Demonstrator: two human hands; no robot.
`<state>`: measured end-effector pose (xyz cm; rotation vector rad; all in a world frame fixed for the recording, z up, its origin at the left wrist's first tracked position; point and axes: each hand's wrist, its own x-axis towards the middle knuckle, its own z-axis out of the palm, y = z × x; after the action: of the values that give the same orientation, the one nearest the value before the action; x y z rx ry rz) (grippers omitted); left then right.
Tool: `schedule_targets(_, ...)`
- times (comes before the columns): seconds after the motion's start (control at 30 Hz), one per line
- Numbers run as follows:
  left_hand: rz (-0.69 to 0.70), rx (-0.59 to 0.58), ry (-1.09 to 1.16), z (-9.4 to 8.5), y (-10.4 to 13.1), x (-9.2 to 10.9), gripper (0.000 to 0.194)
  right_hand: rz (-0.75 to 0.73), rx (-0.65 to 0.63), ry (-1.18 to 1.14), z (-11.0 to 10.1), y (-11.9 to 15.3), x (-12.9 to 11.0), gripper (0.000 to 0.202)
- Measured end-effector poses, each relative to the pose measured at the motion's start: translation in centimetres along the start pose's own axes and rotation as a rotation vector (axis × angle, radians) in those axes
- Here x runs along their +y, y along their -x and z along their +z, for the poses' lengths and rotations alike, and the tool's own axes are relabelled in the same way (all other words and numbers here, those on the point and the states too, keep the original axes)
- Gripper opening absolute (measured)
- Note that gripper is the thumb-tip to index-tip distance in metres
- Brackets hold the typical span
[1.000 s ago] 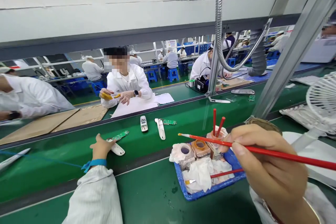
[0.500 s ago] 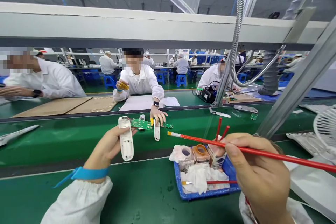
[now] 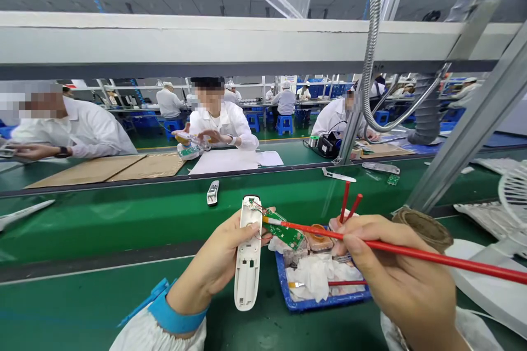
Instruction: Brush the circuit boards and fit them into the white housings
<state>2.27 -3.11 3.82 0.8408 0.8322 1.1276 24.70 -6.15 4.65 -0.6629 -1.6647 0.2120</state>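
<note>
My left hand [image 3: 216, 263] holds a white plastic remote-style casing [image 3: 248, 255] upright, with a small green circuit board [image 3: 285, 232] attached at its upper right. My right hand [image 3: 401, 279] grips a long red-handled brush [image 3: 411, 253]; its pale tip touches the board near the casing's top. Just behind and below the board sits a blue tray [image 3: 325, 300] with white cloths, small jars and two more red brushes standing in a pot [image 3: 348, 203].
A green conveyor belt [image 3: 123, 214] carries a small white casing [image 3: 213, 192] and other parts [image 3: 338, 176]. Co-workers in white coats sit across the belt. A white fan [image 3: 513, 192] and a tape roll [image 3: 424, 226] stand at right. A clear funnel on a flexible hose hangs overhead.
My left hand picked the casing and board off the belt and brought them right, in front of the tray. The brush tip now touches the board. The person opposite withdrew their hand from the belt.
</note>
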Motion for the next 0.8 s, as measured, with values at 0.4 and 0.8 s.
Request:
schedule_targets(0.4, -0.042, -0.015, 0.009, -0.1, 0.0, 0.2, 0.013, -0.081, 0.083, 0.151, -1.0, -0.7, -0.1, 0.021)
schedule_targets(0.8, 0.154, 0.339, 0.084, -1.8, -0.6, 1.5, 0.057, 0.704, 0.257, -0.588, -1.2, -0.9, 2.0, 0.024)
